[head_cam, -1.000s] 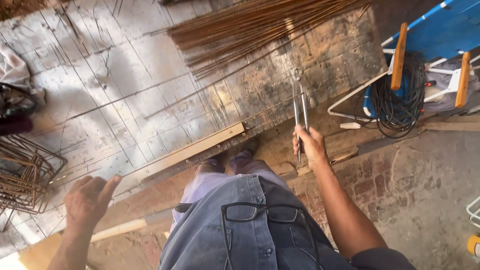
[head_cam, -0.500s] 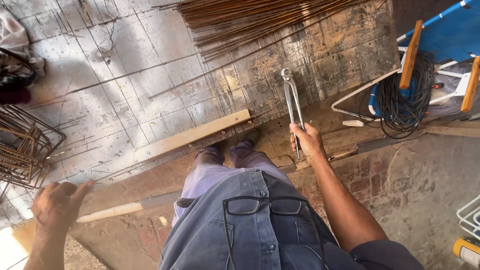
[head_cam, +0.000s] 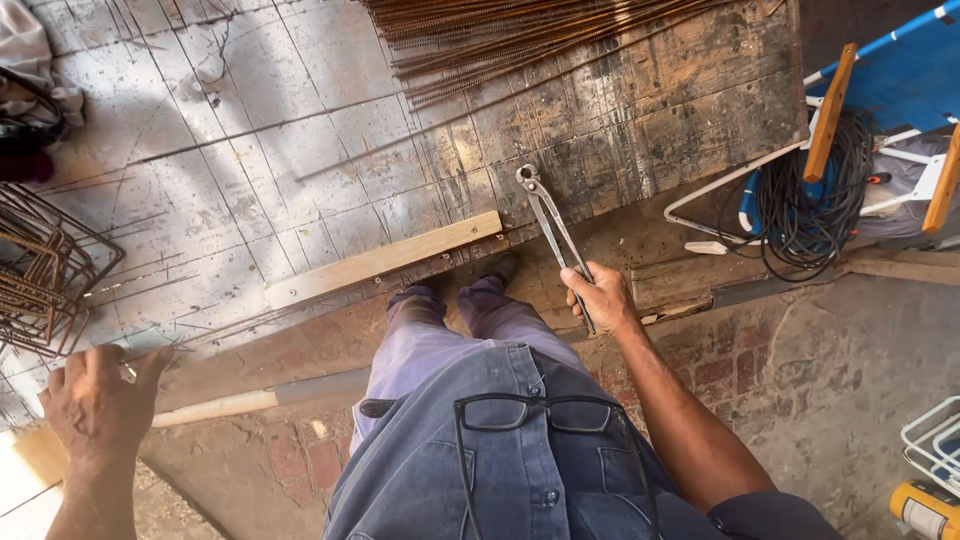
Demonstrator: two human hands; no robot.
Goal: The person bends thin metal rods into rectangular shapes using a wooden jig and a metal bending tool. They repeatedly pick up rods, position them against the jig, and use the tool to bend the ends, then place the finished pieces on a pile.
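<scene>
Below right hand, steel pincers

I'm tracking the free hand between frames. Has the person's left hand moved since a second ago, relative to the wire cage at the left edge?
Yes. The left hand has dropped lower and further left, now below the wire cage.

No packages, labels, signs or screens are visible here.

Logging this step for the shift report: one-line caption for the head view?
Right hand grips long pincers over a worn board; open left hand hangs beside a wire cage.
</scene>
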